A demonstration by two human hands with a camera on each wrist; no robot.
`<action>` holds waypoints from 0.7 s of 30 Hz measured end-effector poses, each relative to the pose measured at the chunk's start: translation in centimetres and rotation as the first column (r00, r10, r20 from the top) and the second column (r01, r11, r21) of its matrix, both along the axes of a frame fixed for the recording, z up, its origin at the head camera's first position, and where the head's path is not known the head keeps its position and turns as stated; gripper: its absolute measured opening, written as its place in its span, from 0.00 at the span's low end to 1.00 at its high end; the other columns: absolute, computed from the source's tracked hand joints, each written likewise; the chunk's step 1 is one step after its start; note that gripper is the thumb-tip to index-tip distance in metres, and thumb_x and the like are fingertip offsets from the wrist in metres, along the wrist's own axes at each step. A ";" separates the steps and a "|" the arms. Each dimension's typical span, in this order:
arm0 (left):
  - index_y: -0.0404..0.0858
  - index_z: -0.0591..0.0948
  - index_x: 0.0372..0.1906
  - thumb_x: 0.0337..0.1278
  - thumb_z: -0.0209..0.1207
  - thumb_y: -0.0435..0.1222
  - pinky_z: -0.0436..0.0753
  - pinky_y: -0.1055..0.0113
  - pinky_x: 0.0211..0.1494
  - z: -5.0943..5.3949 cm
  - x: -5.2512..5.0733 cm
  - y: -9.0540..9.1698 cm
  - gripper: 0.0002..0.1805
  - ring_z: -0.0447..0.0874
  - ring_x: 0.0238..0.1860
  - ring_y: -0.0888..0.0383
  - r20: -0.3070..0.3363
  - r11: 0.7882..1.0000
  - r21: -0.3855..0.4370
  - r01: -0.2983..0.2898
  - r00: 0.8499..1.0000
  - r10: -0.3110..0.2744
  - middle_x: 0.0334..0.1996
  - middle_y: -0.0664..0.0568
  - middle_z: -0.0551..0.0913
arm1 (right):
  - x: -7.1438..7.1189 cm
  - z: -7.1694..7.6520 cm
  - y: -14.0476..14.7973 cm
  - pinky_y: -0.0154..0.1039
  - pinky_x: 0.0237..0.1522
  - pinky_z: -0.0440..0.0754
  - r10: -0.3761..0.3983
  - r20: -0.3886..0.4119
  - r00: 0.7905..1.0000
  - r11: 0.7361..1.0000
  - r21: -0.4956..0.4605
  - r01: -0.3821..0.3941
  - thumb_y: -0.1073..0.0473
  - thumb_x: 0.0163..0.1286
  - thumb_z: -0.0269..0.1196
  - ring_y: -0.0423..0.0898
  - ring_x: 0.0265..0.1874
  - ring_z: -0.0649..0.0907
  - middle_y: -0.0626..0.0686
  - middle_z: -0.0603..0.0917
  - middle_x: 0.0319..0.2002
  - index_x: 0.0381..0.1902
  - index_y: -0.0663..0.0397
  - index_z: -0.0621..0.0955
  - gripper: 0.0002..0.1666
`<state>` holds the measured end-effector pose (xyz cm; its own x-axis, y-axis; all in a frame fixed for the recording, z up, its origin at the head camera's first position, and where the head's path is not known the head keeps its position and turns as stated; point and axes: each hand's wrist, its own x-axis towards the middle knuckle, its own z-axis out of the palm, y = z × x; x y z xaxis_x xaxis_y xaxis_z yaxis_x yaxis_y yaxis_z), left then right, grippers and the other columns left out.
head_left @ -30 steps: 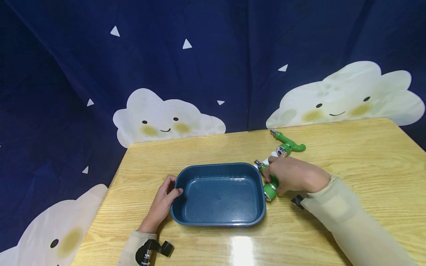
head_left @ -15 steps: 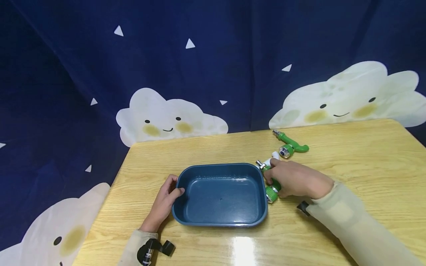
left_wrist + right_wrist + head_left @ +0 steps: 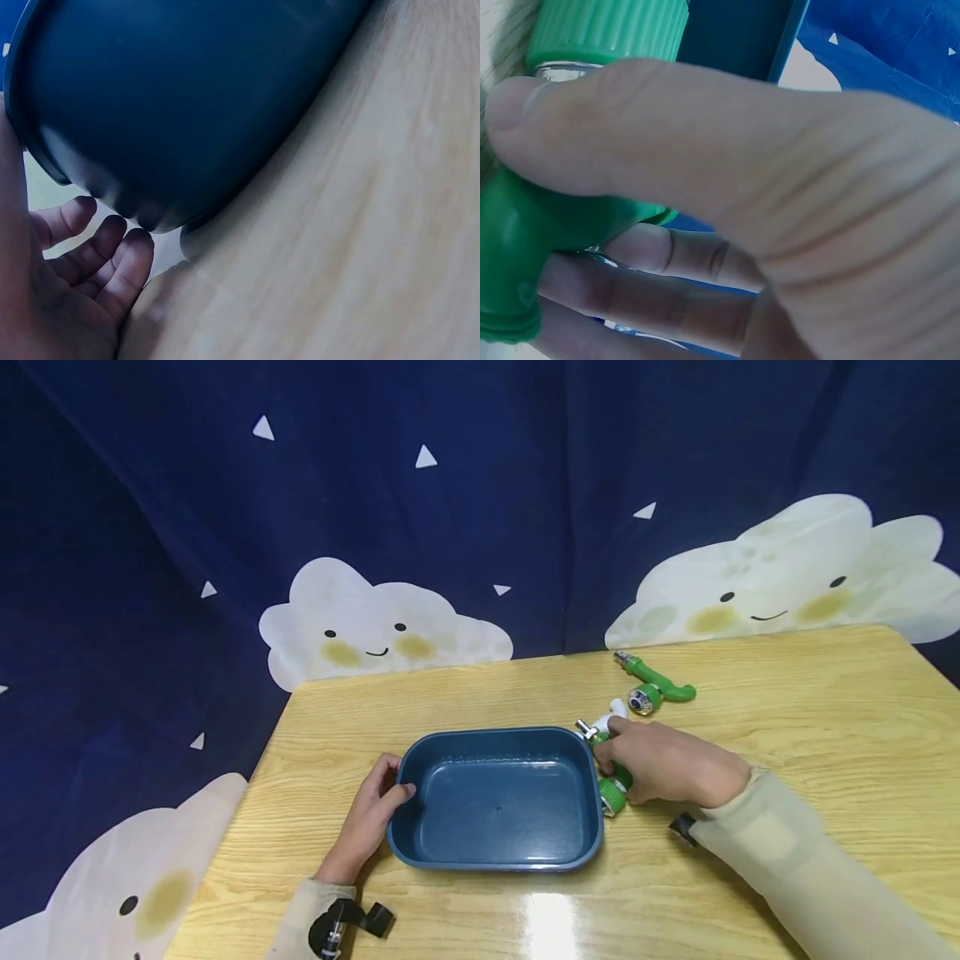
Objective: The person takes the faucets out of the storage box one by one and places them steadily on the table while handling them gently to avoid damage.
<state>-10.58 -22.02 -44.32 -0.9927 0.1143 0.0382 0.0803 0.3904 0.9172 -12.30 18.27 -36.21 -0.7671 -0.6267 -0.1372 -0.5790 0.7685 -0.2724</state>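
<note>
A dark blue plastic basin (image 3: 495, 735) sits on the table, and nothing lies inside it. My left hand (image 3: 370, 814) grips its left rim, thumb over the inside and fingers against the outer wall; in the left wrist view those fingertips touch the basin wall (image 3: 165, 97). Just beyond the right wall, my right hand (image 3: 667, 764) holds a green faucet (image 3: 611, 795) with a ribbed knob and metal threaded end. Close up, the right thumb lies across the faucet body (image 3: 514, 247), with the other fingers on its far side. Part of the faucet is hidden by the hand.
A white pipe-like piece (image 3: 618, 707), partly hidden, lies behind my right hand. Farther back lies a second green faucet (image 3: 660, 683). The wooden table (image 3: 810, 727) ends against a dark blue curtain (image 3: 465, 527) with printed clouds.
The view has shifted very slightly. Both hands keep their holds, and the green faucet under my right hand has turned or slid only a little beside the basin.
</note>
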 end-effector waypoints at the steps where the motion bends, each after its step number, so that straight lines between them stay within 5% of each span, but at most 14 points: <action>1: 0.34 0.73 0.48 0.63 0.55 0.31 0.75 0.70 0.51 0.0 0.0 0.0 0.10 0.74 0.45 0.58 -0.001 1.000 -0.001 0.002 1.000 -0.002 0.41 0.49 0.73 | 0.0 0.0 0.0 0.36 0.32 0.74 -0.003 0.002 1.000 1.000 0.001 0.003 0.68 0.44 0.79 0.41 0.30 0.74 0.47 0.75 0.36 0.31 0.40 0.82 0.22; 21: 0.34 0.73 0.48 0.64 0.54 0.31 0.75 0.69 0.52 0.0 0.1 -0.1 0.10 0.75 0.46 0.58 0.013 1.000 -0.001 0.005 1.000 -0.005 0.43 0.45 0.75 | -0.1 -0.4 -0.2 0.37 0.33 0.75 -0.011 0.017 1.000 1.000 -0.008 0.011 0.70 0.44 0.77 0.42 0.31 0.75 0.48 0.76 0.37 0.33 0.41 0.82 0.22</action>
